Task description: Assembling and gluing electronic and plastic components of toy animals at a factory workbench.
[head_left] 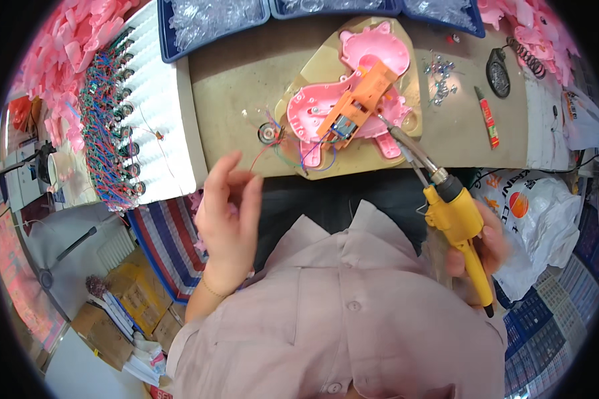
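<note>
Cluttered bench (233, 100) ahead of me: on a tan board (313, 63) lies a pink toy shell (373, 53), open side up, with an orange part (363, 93) across it and thin coloured wires (293, 156) trailing to a small speaker (268, 133) just beside it. My right hand (482, 249) is wrapped around the yellow soldering iron (456, 216), its tip resting near the orange part. My left hand (227, 209) hangs free above the bench edge, fingers loosely spread, holding nothing. I judge the shell light, stiff and thin-walled, best gripped by its rim; the wires look fragile at their joints, so I would not pull on them. The iron's metal end is surely hot, so only the handle is safe.
</note>
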`<action>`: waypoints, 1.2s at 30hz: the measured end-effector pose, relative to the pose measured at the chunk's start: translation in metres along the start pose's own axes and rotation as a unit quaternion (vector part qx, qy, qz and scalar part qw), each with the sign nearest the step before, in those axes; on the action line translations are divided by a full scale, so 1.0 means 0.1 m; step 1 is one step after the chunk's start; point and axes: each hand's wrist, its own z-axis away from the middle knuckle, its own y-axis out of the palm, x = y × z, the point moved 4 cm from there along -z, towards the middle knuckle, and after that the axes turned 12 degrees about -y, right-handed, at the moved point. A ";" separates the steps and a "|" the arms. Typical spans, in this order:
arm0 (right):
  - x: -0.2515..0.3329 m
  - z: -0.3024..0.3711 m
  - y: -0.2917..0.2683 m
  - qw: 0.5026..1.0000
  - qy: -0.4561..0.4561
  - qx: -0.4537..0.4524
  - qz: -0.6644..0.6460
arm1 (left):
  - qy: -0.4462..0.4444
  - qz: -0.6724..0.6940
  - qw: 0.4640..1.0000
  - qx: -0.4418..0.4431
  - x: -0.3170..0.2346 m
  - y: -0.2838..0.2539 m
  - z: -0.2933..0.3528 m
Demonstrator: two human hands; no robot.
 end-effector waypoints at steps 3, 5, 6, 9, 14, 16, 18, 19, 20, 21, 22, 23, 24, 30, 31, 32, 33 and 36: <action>0.01 0.03 -0.03 0.998 -0.017 -0.053 -0.003 | -0.174 0.242 0.951 0.082 -0.11 0.00 -0.08; 0.11 0.00 -0.18 0.994 -0.017 -0.078 0.080 | -0.213 0.342 0.895 0.189 -0.16 -0.12 -0.17; 0.11 0.02 -0.30 0.989 0.095 -0.066 0.089 | -0.225 0.345 0.884 0.221 -0.17 -0.19 -0.18; -0.05 0.22 -0.74 0.923 0.149 -0.346 0.078 | -0.144 0.316 0.912 0.220 -0.23 -0.34 -0.25; -0.32 0.39 -1.76 0.824 0.281 -0.473 0.136 | 0.185 -0.231 0.954 -0.043 -0.48 -0.21 -0.46; -0.49 0.39 -1.86 0.813 0.297 -0.483 0.133 | 0.181 -0.194 0.963 -0.055 -0.51 -0.08 -0.53; -0.69 0.33 -1.85 0.806 0.332 -0.480 0.099 | 0.140 -0.069 0.986 -0.061 -0.47 -0.04 -0.56; -0.77 0.32 -1.86 0.805 0.333 -0.481 0.096 | 0.139 -0.072 0.986 -0.062 -0.47 -0.03 -0.56; -0.85 0.32 -1.87 0.803 0.338 -0.481 0.092 | 0.079 0.026 0.996 -0.034 -0.42 -0.05 -0.57; -0.89 0.33 -1.88 0.801 0.344 -0.482 0.088 | 0.017 0.125 0.992 -0.007 -0.37 -0.04 -0.58; -0.93 0.33 -1.87 0.802 0.346 -0.480 0.084 | -0.027 0.199 0.980 -0.016 -0.42 0.03 -0.57; -0.94 0.34 -1.86 0.799 0.355 -0.476 0.091 | -0.028 0.196 0.980 -0.018 -0.48 0.04 -0.58; -0.95 0.35 -1.86 0.797 0.363 -0.472 0.098 | -0.035 0.253 0.966 0.033 -0.54 0.08 -0.59; -0.93 0.42 -1.90 0.807 0.329 -0.483 0.086 | -0.082 0.286 0.941 0.160 -0.71 0.21 -0.71; -0.93 0.44 -1.90 0.806 0.329 -0.485 0.088 | -0.080 0.210 0.958 0.176 -0.72 0.22 -0.71; -0.94 0.45 -1.89 0.806 0.340 -0.476 0.090 | -0.089 0.190 0.965 0.157 -0.76 0.27 -0.69; -0.94 0.46 -1.88 0.807 0.350 -0.466 0.091 | -0.088 0.190 0.965 0.160 -0.80 0.31 -0.68; -0.73 0.32 -1.77 0.844 0.313 -0.384 0.205 | 0.222 -0.169 0.953 0.114 -1.26 0.50 -0.57</action>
